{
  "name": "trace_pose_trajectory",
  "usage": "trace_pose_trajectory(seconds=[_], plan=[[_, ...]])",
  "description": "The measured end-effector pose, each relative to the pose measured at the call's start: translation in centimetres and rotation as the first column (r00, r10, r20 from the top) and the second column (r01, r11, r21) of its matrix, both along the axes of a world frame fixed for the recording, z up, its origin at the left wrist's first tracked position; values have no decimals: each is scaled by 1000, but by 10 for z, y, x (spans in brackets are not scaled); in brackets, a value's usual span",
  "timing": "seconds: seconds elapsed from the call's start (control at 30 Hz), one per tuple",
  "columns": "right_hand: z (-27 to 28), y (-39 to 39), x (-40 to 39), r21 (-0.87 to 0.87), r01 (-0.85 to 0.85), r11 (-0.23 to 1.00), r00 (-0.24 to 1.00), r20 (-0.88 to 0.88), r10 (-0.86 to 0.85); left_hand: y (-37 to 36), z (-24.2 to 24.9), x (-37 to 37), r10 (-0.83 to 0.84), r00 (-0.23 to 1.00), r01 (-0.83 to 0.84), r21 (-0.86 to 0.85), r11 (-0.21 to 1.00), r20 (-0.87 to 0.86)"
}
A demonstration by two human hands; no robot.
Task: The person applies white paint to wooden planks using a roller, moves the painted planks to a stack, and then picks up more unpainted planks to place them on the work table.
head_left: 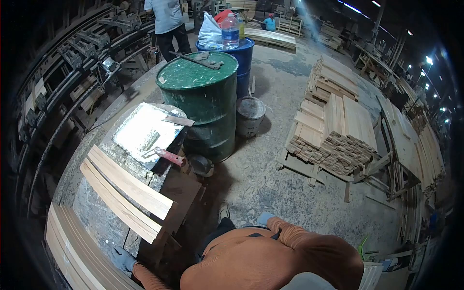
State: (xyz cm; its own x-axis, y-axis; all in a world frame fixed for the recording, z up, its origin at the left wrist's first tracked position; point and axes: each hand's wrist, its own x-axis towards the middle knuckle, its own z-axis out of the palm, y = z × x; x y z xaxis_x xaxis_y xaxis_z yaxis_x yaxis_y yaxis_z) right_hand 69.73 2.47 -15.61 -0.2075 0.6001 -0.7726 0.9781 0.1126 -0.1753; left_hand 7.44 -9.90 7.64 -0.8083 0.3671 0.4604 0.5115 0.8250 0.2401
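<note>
My left hand (123, 258), in a grey glove, is low on the left at the edge of the worktable (99, 215), close beside a stack of long boards (72, 249). Its fingers look partly stretched out, and I see nothing held in them. My right hand (265, 218), in a light blue-grey glove, is beside my body over the floor; its fingers are not clear. Ahead of my left hand, two wooden strips (128, 183) (121, 205) lie side by side with a narrow gap. Beyond them, a roller with a red handle (170, 156) rests on a board coated in white (140, 128).
A green drum (203, 111) stands past the worktable, with a blue drum (245, 60) behind it and a bucket (250, 116) alongside. Stacked wood (333, 128) sits on a low rack at right. Machinery (87, 53) lines the left; a person (166, 19) stands at the back.
</note>
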Motion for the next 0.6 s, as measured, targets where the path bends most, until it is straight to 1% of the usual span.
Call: trace_pose_trajectory(seconds=[0.07, 0.13, 0.27, 0.33, 0.4, 0.43, 0.47, 0.5, 0.6], plan=[[0, 1, 0, -3, -5, 1000, 1000, 0, 5, 0, 1, 1, -7, 1000, 7, 22, 1000, -3], [0, 1, -1, -5, -11, 1000, 1000, 2, 11, 0, 0, 0, 27, 1000, -27, -40, 999, -11], [3, 2, -3, -13, -8, 1000, 1000, 7, 8, -1, -4, -5, 3, 999, -4, -35, 999, -33], [4, 2, -4, -26, 0, 1000, 1000, 13, 0, -1, 0, -2, 11, 1000, -11, -34, 999, -12], [6, 3, -6, -72, 19, 997, 999, 36, -16, -1, 8, 4, -3, 1000, 2, -40, 999, -14], [8, 6, -9, -149, 58, 987, 996, 80, -47, 0, 10, 6, -11, 1000, 10, -45, 999, -17], [6, 2, -6, -73, 14, 997, 999, 34, -11, 1, 8, 5, -17, 1000, 16, -45, 999, -15], [4, 1, -5, -32, -16, 999, 1000, 18, 17, -1, 4, 1, -23, 999, 21, -36, 999, -33], [-3, -1, -1, 33, -82, 996, 997, 2, 82, -1, 4, 0, -40, 998, 39, -32, 999, -42]])
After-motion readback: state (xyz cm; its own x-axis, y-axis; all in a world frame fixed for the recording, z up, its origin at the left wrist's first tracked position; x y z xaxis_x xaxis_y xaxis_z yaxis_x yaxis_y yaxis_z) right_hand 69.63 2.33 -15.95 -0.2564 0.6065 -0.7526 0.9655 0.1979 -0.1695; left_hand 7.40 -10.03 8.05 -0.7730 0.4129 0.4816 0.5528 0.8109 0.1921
